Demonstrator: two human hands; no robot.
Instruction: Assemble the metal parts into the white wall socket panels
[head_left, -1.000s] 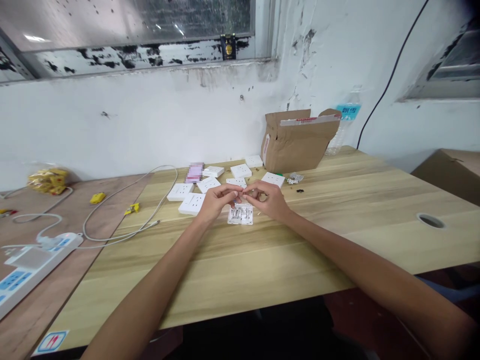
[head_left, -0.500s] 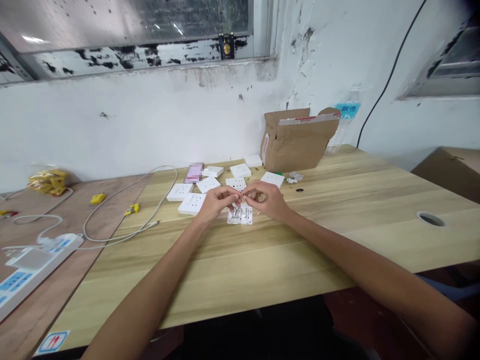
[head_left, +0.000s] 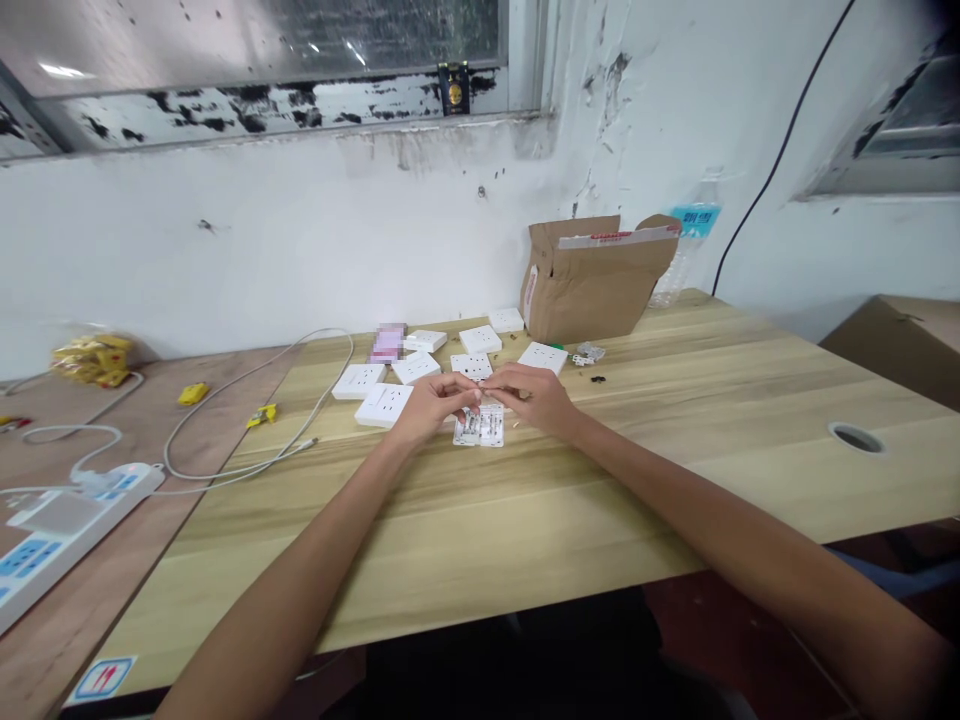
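Note:
My left hand (head_left: 441, 402) and my right hand (head_left: 531, 396) meet fingertip to fingertip over an opened white socket housing (head_left: 480, 428). Each pinches at a tiny part between them, too small and too covered by the fingers to name. The housing lies on the table with its inner side up, showing compartments and small metal pieces. Just behind my fingers is a white socket faceplate (head_left: 471, 366), partly hidden. Several white wall sockets lie around, among them one (head_left: 384, 405) beside my left hand and one (head_left: 544, 357) behind my right hand.
A cardboard box (head_left: 600, 285) stands against the wall, with a clear bottle (head_left: 694, 235) behind it. Small loose parts (head_left: 589, 353) lie right of the sockets. To the left are a white cable (head_left: 225, 478), a power strip (head_left: 82, 530) and yellow pieces (head_left: 193, 393).
My right hand's fingers have curled lower and turned slightly over the pinched part. My left hand stays nearly where it was. The camera view has shifted a little.

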